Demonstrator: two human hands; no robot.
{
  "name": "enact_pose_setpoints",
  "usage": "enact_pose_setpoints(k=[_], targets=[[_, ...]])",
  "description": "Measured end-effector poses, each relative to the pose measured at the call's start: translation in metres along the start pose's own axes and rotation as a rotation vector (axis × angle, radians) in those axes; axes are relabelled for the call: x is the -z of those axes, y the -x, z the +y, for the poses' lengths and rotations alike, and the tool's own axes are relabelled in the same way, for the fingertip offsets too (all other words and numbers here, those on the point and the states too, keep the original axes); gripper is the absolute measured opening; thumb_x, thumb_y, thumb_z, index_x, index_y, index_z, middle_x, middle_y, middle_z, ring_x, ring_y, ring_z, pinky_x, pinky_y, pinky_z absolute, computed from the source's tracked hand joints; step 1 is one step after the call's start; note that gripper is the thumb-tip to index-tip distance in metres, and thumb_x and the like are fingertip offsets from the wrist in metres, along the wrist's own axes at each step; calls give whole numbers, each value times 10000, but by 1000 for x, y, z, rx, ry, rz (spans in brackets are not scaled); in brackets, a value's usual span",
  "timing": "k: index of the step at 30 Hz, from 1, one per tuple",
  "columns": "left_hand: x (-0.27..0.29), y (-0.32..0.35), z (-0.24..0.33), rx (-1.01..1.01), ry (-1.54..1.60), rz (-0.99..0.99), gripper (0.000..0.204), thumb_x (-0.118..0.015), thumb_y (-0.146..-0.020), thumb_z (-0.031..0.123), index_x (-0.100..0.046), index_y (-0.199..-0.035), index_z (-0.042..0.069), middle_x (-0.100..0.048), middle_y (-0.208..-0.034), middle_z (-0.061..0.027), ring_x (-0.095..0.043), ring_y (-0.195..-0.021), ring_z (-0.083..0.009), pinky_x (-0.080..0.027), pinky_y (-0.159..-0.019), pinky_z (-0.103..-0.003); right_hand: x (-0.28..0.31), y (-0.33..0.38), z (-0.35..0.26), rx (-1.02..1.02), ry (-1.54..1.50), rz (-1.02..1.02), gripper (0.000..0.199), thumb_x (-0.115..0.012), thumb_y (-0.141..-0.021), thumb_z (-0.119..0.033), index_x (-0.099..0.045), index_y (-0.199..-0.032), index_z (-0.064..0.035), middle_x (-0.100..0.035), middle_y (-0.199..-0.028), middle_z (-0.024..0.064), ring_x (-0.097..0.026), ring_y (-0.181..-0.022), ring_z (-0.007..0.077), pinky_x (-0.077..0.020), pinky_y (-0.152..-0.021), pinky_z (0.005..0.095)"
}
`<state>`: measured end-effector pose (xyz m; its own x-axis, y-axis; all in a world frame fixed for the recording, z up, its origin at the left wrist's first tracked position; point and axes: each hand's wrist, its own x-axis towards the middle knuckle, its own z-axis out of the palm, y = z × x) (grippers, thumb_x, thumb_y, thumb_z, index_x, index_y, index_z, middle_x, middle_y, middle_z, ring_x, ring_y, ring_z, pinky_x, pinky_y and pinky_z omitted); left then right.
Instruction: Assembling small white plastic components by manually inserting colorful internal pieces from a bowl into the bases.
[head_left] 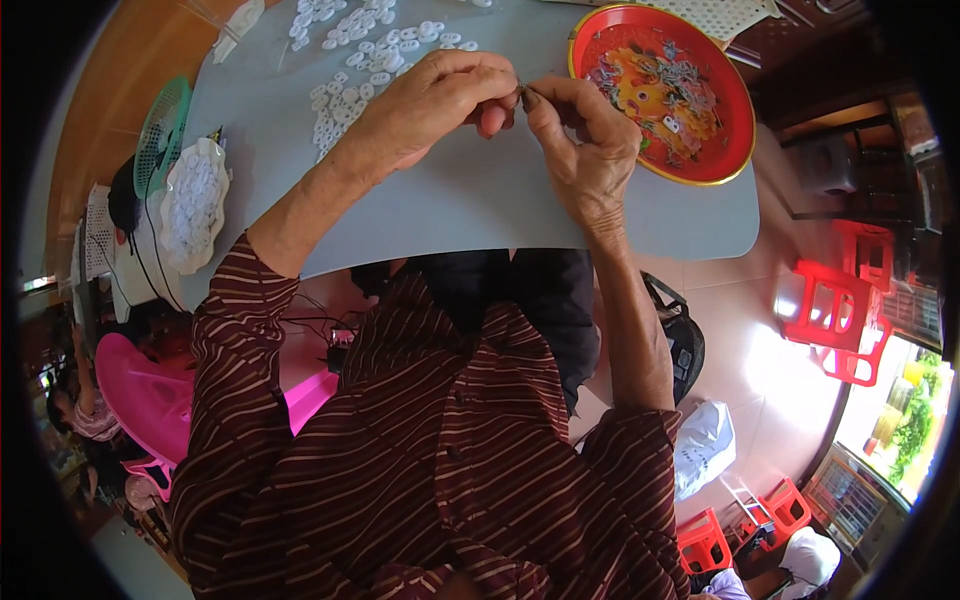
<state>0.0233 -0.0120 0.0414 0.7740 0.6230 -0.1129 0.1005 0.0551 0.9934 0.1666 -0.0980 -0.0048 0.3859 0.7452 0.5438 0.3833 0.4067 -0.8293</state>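
Observation:
Above the grey table (450, 200), my left hand (440, 100) and my right hand (590, 140) meet fingertip to fingertip. Both are closed in a pinch around something tiny and dark, too small to name. Beyond my left hand, many small white plastic pieces with holes (345, 105) lie scattered in loose groups. Close to my right hand stands a round red tray (735, 130) with a gold rim and a flower pattern. Small metal-looking bits (680, 75) are strewn over its bottom, with a white piece among them.
A white scalloped dish (215, 200) full of white pieces sits at the table's left edge, beside a green basket (165, 130). A pink chair (145, 390) is at left. Red stools (830, 310), a white bag (703, 450) and a black bag (685, 345) are at right.

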Motion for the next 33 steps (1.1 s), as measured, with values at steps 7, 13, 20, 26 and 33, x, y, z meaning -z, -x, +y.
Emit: enact_pose_setpoints(k=[7, 13, 20, 26, 33], targets=[[-7, 1, 0, -318, -461, 115, 154, -521, -893, 136, -582, -812, 21, -542, -643, -12, -535, -647, -88, -440, -588, -242, 3, 1, -8, -75, 55, -9, 58, -660, -783, -43, -638, -819, -3, -620, -655, 39, -567, -574, 95, -461, -555, 230], [-6, 0, -8, -610, -715, 140, 58, -575, -867, 53, -580, -910, 15, -580, -808, -66, -569, -741, -164, -464, -658, -271, 7, 2, -4, -256, -178, -55, 89, -617, -836, -80, -630, -835, 8, -599, -657, -6, -530, -597, 42, -431, -551, 200], [-3, -2, -8, -770, -824, 154, 146, -612, -799, -35, -584, -931, 20, -597, -851, -79, -606, -832, -228, -501, -713, -307, 11, 1, -5, -303, -282, -151, 115, -566, -862, -84, -619, -843, 16, -585, -659, 5, -509, -591, 51, -428, -552, 200], [-7, 0, -6, -852, -849, 197, 174, -634, -770, -57, -590, -917, 26, -601, -853, -73, -601, -844, -224, -501, -705, -309, 9, 0, -4, -352, -503, -172, 150, -502, -886, -72, -582, -808, 27, -558, -666, 29, -500, -586, 80, -426, -546, 221], [-8, -3, -7, -775, -753, 245, 88, -612, -821, 6, -580, -899, 31, -591, -772, -62, -593, -766, -189, -484, -652, -293, 10, -1, -2, -413, -549, -164, 184, -508, -894, -110, -579, -792, 26, -554, -665, 31, -498, -576, 85, -421, -537, 221]])
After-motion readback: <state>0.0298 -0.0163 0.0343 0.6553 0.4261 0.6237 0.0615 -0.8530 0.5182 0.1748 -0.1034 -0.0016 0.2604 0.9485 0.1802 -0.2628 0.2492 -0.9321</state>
